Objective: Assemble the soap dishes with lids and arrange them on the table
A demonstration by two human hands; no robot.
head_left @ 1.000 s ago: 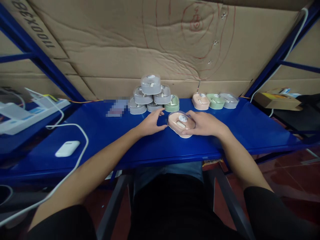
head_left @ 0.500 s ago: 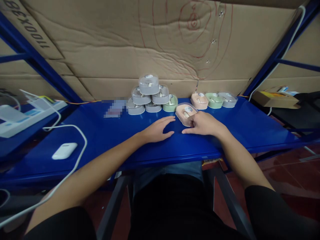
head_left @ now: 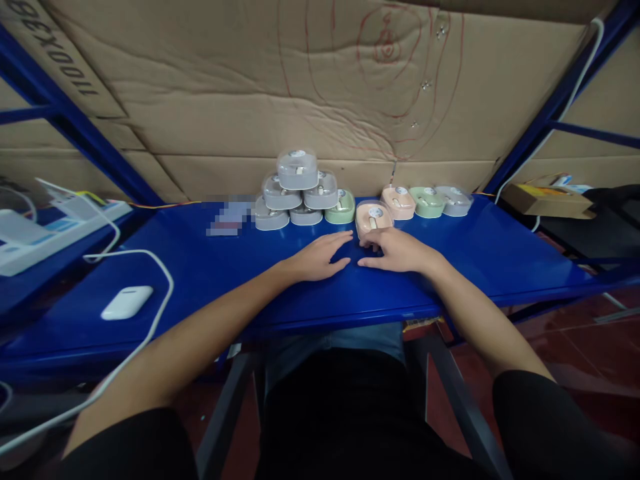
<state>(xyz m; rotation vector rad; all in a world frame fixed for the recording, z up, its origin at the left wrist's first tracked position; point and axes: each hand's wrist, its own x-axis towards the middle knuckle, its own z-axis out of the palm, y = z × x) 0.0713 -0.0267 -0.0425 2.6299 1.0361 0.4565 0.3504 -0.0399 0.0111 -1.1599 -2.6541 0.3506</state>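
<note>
A peach box [head_left: 374, 217] with a clear lid sits on the blue table [head_left: 310, 297], in front of my right hand [head_left: 395, 251]. That hand has its thumb apart and its bent fingertips at the near side of the box. My left hand [head_left: 321, 257] rests on the table to the left, fingers stretched and thumb spread, holding nothing. Behind it, grey boxes [head_left: 298, 171] are stacked in a pyramid, with a green box [head_left: 341, 207] at its lower right. Another peach box [head_left: 399, 202], a green box [head_left: 429, 201] and a grey box [head_left: 455, 201] stand in a row.
A white earphone case [head_left: 127, 303] and a white cable [head_left: 167, 287] lie on the left. A power strip [head_left: 65, 230] is at the far left. Cardboard [head_left: 210, 133] stands behind the table. An open carton [head_left: 547, 202] is at the right.
The near peach box has turned and now sits straighter. My right hand has moved slightly left and down from the box's right side to its near side. My left hand has hardly moved.
</note>
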